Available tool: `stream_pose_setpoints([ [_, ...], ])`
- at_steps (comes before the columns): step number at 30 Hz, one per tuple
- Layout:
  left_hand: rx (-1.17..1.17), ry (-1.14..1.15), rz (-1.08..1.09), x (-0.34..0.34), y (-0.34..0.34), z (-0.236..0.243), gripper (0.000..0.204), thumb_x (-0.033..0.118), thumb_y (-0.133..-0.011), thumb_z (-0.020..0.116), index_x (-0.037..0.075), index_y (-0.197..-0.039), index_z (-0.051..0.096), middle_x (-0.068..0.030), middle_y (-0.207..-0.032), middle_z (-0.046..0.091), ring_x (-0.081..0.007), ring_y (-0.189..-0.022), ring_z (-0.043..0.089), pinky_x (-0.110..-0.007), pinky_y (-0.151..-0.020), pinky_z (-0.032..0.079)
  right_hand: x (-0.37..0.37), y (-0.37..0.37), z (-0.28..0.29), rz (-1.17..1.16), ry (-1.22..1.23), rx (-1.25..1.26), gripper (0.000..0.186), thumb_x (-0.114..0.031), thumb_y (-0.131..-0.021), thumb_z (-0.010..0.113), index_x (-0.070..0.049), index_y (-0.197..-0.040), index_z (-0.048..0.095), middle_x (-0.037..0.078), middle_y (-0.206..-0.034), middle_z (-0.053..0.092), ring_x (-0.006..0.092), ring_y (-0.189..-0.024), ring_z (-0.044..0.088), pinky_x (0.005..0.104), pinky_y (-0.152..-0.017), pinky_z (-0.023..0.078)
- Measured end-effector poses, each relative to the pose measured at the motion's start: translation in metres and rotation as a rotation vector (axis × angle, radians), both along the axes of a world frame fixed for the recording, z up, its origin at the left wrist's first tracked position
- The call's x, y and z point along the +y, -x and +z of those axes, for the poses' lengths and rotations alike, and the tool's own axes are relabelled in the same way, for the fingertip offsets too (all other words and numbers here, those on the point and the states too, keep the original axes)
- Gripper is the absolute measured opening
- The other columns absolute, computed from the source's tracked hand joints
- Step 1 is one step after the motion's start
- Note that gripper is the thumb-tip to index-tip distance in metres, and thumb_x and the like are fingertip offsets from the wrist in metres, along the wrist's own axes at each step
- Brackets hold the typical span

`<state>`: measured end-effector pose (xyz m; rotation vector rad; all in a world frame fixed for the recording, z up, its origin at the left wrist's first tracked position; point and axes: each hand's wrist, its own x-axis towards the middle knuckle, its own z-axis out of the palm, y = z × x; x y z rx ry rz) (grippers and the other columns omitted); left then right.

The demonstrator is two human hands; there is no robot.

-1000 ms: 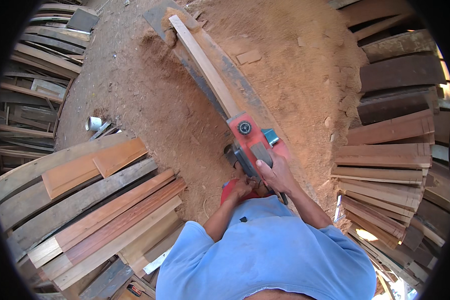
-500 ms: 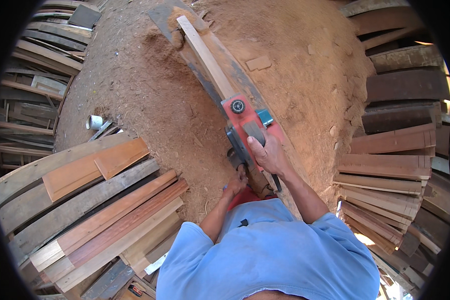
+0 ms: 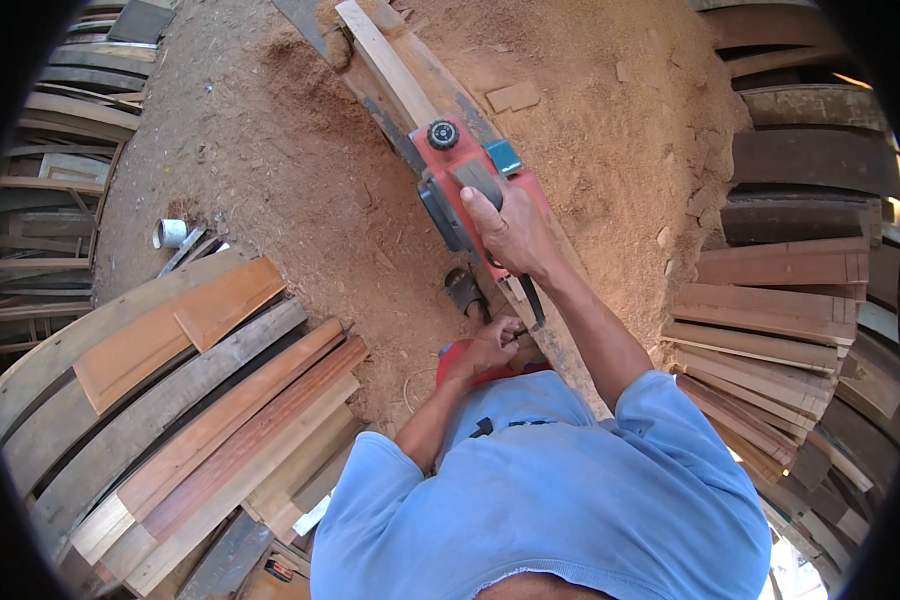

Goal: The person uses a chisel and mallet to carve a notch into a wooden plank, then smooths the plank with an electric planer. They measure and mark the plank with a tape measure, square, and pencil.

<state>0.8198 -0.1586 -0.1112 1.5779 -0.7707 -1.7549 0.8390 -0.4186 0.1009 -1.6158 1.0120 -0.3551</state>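
Observation:
A red electric hand planer with a black knob on its front rests on a long, narrow strip of wood. My right hand is wrapped around the planer's dark handle, and a black cord sleeve hangs from its rear. Beneath the strip lies a wider, worn plank that serves as its support. Close to my body, my left hand is closed beside the near end of the plank. What its curled fingers hold, if anything, cannot be made out.
Stacked boards lie at the near left, and more boards line the right side. A white cup-like container lies on the sawdust-covered ground. A flat wood offcut sits right of the plank. A foot shows left of it.
My right hand and the planer sit farther up and slightly left in the view. My left hand has shifted right, toward the plank's near end, away from the foot.

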Motion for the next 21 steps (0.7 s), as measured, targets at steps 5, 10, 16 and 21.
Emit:
stream_pose_setpoints([
  [5, -0.174, 0.315, -0.289, -0.008, 0.008, 0.006, 0.053, 0.015, -0.075, 0.065, 0.001, -0.126, 0.057, -0.0246, -0.126, 0.058, -0.0399, -0.122, 0.054, -0.046, -0.108, 0.042, -0.015, -0.024, -0.011, -0.032, 0.089, -0.056, 0.057, -0.056, -0.100, 0.054, 0.000, -0.097, 0.063, 0.006, -0.069, 0.057, 0.0174, -0.065, 0.057, 0.0377, -0.063, 0.046],
  [10, -0.106, 0.160, -0.190, -0.003, -0.003, 0.011, 0.041, 0.019, -0.078, 0.067, 0.005, -0.116, 0.060, -0.0240, -0.125, 0.058, -0.0403, -0.123, 0.052, -0.048, -0.107, 0.042, -0.032, -0.042, -0.011, -0.001, -0.076, -0.007, 0.073, -0.065, -0.095, 0.054, 0.006, -0.099, 0.065, 0.022, -0.081, 0.068, 0.0345, -0.082, 0.068, 0.0468, -0.077, 0.050],
  [16, -0.075, 0.185, 0.090, 0.002, -0.040, -0.041, 0.055, 0.023, -0.086, 0.068, 0.001, -0.134, 0.052, -0.0238, -0.128, 0.059, -0.0381, -0.124, 0.055, -0.045, -0.106, 0.044, -0.051, -0.073, -0.013, -0.007, 0.015, -0.085, 0.073, -0.065, -0.095, 0.054, 0.008, -0.092, 0.065, 0.022, -0.076, 0.066, 0.0345, -0.078, 0.068, 0.0468, -0.074, 0.050],
  [21, -0.056, 0.048, 0.553, -0.071, -0.093, -0.032, 0.051, 0.024, -0.101, 0.055, -0.005, -0.141, 0.044, -0.0250, -0.128, 0.059, -0.0358, -0.123, 0.057, -0.042, -0.106, 0.043, -0.075, -0.095, -0.017, -0.005, 0.037, -0.062, 0.072, -0.063, -0.096, 0.053, 0.009, -0.090, 0.065, 0.023, -0.075, 0.066, 0.0349, -0.077, 0.068, 0.0469, -0.074, 0.050],
])
